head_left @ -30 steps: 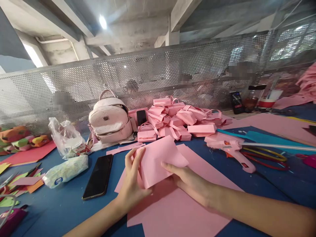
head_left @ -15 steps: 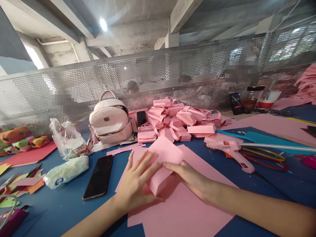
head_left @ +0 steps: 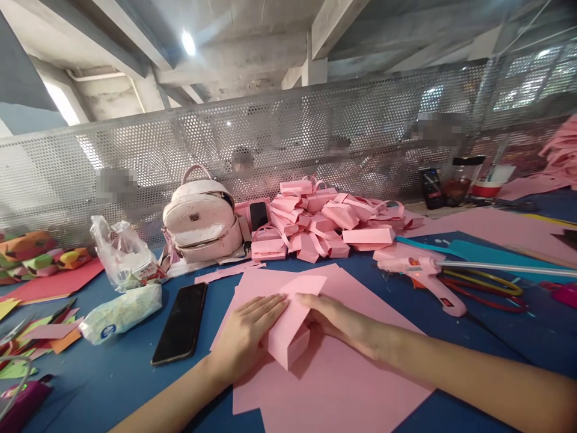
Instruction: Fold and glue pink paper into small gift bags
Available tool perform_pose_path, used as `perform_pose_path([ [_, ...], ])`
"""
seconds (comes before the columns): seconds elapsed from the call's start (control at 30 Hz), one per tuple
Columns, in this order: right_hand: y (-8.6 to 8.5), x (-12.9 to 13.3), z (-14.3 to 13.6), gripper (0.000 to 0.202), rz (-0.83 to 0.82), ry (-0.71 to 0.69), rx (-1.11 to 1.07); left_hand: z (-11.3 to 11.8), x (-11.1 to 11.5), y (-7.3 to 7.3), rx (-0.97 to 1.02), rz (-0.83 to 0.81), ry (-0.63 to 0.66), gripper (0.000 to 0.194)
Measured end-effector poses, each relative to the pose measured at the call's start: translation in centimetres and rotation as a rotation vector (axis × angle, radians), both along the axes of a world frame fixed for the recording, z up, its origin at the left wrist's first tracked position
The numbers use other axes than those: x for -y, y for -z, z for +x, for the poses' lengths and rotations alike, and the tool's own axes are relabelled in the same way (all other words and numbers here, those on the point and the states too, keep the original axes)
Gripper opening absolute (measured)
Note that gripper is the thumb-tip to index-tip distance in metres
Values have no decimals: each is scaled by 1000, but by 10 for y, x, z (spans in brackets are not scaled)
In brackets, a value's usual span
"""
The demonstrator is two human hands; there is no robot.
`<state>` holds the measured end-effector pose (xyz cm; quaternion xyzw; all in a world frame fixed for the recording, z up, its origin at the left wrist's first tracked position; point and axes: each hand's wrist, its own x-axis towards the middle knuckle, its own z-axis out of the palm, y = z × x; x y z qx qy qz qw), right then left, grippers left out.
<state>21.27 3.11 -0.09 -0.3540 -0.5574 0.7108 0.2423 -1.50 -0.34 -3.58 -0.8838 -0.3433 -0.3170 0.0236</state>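
Observation:
A folded piece of pink paper [head_left: 285, 331], shaped like a small box with an upright flap, is between my hands above the pink sheets [head_left: 327, 394]. My left hand [head_left: 243, 337] closes along its left side, fingers together and fingertips on the upper face. From the right, my right hand [head_left: 339, 322] grips it with the thumb on top and the other fingers behind or beneath, mostly hidden. Beyond my hands rises a pile of similar folded pink paper pieces [head_left: 324, 219]. A pink glue gun [head_left: 428, 273] lies to the right of my right hand.
Left of the sheets lie a black phone [head_left: 180, 325] and a tissue pack [head_left: 121, 314]. A pale backpack [head_left: 202, 222] stands behind, before a perforated metal screen [head_left: 270, 132]. Coloured cables [head_left: 484, 288], a jar [head_left: 460, 183] and paper scraps [head_left: 56, 331] surround the blue table [head_left: 112, 373].
My left hand's spread fingers have come together on the folded paper. The paper has tipped lower, its upper flap now leaning right, and my right hand has kept its grip.

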Motion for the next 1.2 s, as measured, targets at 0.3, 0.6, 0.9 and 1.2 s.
perform_pose_path([
  [0.3, -9, -8, 8, 40, 810, 202, 74, 0, 2, -4, 386, -290, -167, 47],
  [0.6, 3, -2, 6, 64, 1418, 101, 180, 11, 12, -6, 526, -371, -148, 48],
  [0.9, 2, -1, 5, 34, 1326, 57, 83, 13, 11, -4, 503, -521, -51, 79],
  [1.2, 0, -7, 6, 30, 1245, -96, 3, -22, -6, -18, 216, -775, 162, 99],
])
